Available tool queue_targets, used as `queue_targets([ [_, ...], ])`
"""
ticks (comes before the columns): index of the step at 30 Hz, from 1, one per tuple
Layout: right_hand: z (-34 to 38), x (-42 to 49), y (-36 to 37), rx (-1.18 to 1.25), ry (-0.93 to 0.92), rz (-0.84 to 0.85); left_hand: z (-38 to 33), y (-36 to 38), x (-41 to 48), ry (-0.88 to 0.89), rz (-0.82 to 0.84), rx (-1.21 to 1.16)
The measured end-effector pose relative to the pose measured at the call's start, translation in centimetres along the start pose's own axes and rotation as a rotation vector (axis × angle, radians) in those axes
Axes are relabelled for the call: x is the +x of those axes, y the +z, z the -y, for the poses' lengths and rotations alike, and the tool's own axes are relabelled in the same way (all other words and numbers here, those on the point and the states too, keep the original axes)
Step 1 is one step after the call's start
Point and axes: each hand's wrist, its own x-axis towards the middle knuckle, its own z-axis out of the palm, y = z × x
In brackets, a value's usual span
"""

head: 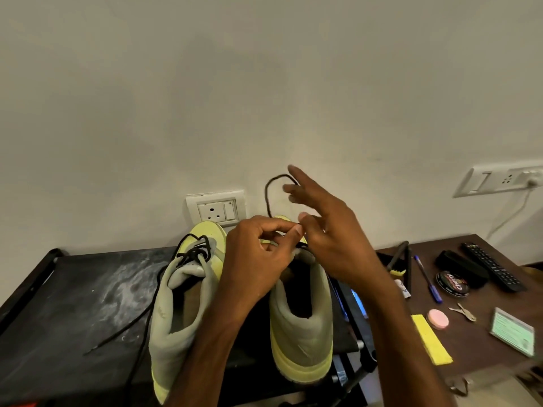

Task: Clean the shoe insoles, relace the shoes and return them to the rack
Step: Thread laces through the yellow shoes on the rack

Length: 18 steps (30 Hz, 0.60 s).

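Two pale green sneakers are set heel-near on the black rack top [73, 304]. Over the right sneaker [302, 333], its black lace [268, 198] is pinched by the left hand [258, 254]. The right hand [332, 239] is spread wide; the lace loop meets its fingers, but whether it is gripped cannot be told.

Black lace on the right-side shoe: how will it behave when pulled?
Probably floppy: the lace curls in a loose loop above the shoe. Likely light and thin: the left hand just pinches it.
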Motion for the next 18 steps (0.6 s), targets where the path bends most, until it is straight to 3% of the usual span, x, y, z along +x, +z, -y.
queue_targets([
  [4, -0.2, 0.1, -0.1, -0.082, 0.062, -0.123, -0.2, -0.3, 0.0, -0.006, -0.026, 0.017],
  [9, 0.0, -0.7, -1.0, 0.026, 0.143, 0.053, -0.6, -1.0, 0.0, -0.065, -0.076, -0.001],
  [18, 0.2, -0.9, -0.6, 0.309, 0.294, -0.065, -1.7, -2.7, 0.3, -0.059, 0.142, 0.1],
])
